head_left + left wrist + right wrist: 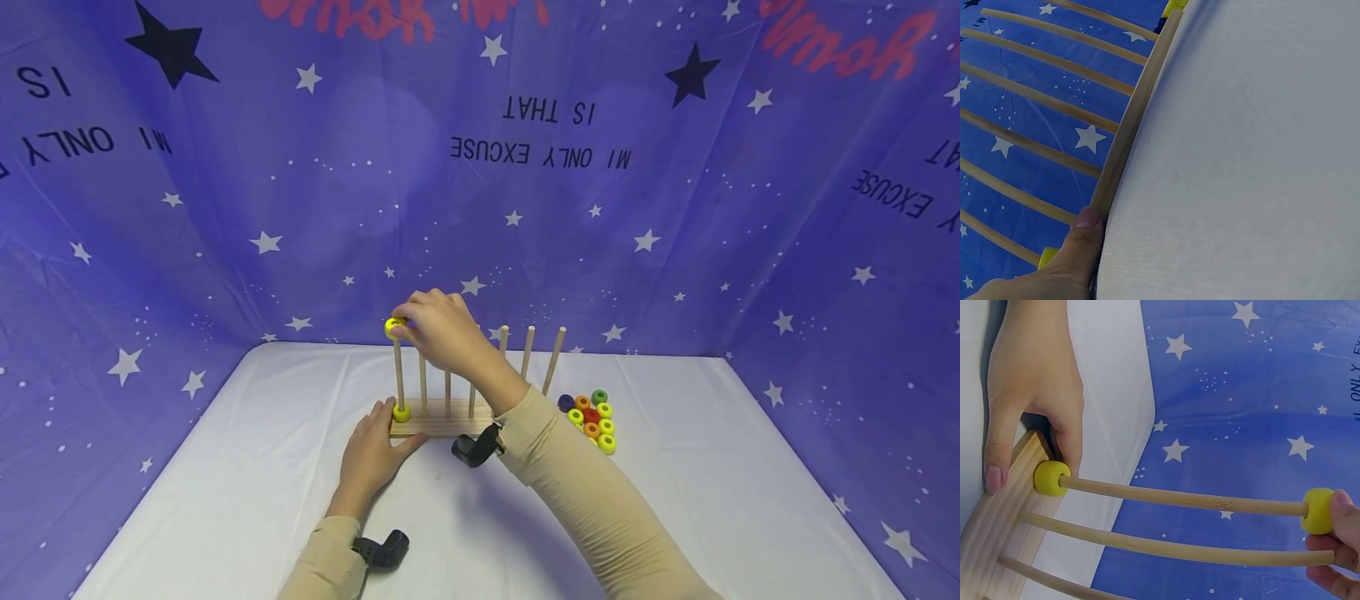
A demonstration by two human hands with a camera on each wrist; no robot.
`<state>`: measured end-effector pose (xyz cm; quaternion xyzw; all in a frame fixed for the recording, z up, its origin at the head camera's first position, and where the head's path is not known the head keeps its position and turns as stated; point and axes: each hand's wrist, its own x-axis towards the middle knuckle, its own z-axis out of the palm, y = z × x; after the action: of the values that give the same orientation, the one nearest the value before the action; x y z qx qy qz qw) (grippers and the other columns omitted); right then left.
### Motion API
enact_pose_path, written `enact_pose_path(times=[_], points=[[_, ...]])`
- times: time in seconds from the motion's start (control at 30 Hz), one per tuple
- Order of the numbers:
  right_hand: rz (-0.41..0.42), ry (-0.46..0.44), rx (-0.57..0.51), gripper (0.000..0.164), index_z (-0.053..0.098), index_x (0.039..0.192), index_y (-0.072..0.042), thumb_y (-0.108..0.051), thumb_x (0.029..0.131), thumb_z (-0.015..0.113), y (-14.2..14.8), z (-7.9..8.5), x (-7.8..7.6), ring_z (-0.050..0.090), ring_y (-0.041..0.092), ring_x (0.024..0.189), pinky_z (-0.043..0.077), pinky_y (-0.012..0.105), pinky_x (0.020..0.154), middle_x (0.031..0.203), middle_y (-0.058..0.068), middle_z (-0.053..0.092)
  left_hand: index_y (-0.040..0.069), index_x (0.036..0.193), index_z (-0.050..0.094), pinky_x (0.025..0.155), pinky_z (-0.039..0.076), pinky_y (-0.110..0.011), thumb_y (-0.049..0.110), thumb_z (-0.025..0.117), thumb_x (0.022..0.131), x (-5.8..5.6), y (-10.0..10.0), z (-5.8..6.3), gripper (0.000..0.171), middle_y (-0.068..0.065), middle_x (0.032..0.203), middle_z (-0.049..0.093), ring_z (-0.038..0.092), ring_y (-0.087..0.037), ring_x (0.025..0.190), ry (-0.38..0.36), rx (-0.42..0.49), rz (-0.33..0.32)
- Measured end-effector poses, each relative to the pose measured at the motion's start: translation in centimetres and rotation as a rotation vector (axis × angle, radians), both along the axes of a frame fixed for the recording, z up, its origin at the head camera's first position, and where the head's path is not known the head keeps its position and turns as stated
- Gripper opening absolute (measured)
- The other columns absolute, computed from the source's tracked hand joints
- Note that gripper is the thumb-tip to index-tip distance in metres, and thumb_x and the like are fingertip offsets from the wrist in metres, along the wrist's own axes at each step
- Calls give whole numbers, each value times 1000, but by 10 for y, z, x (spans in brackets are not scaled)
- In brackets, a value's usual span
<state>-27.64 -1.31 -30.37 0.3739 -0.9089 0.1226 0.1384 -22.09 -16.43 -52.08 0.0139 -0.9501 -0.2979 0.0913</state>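
Note:
A wooden base (438, 427) with a row of upright pegs stands on the table. My left hand (372, 456) grips its left end, thumb along the front edge and fingers at the back. One yellow bead (1052, 479) sits at the bottom of the leftmost peg (1210, 502), beside the left hand. At the top of that same peg, my right hand (441, 332) pinches another yellow bead (1318, 511) between thumb and fingers. The peg's tip enters this bead's hole. In the head view, the right hand and forearm hide parts of the middle pegs.
To the right of the base lies a cluster of loose beads: several yellow ones (607, 443), a red one (591, 416), orange (582, 402), green (599, 397) and dark blue (566, 403). A white cloth (697, 467) covers the table. Blue star-patterned fabric (562, 250) hangs around it.

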Motion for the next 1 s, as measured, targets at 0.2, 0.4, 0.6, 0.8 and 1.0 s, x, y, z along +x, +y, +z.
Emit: enact_pose_path(times=[0.2,0.4,0.6,0.8,1.0], points=[[-3,-7,-1,33,69,121,-21,-42,101,54,0,-1,0,56,13,104,45,34,92,113,-9,67,3,151,37,115,33,-63,61,70,83,0,0,-1,96,-26,154,39,39,-50,140,11,-3,-1],[-3,-11,-2,33,69,121,-20,-42,101,54,0,-1,0,56,12,103,45,34,92,111,-9,66,3,151,37,114,34,-63,62,70,83,0,-1,-1,97,-27,154,39,40,-50,139,10,-10,-2],[-7,-12,-5,33,69,121,-20,-42,100,54,0,-1,1,56,12,102,45,34,93,110,-9,66,3,152,35,116,32,-63,64,69,82,0,0,-2,99,-26,155,37,38,-49,141,-4,-7,-4],[-9,-14,-8,32,70,120,-20,-42,100,55,1,-1,0,56,12,102,45,34,91,109,-9,66,2,152,36,116,32,-62,63,70,82,0,0,-2,98,-25,155,38,38,-48,142,11,-7,1],[-8,-14,-13,32,70,120,-21,-42,100,55,1,-1,0,56,12,101,45,34,92,109,-9,66,2,151,37,115,33,-63,62,70,82,0,0,-3,98,-26,154,40,39,-49,140,27,-12,6]])
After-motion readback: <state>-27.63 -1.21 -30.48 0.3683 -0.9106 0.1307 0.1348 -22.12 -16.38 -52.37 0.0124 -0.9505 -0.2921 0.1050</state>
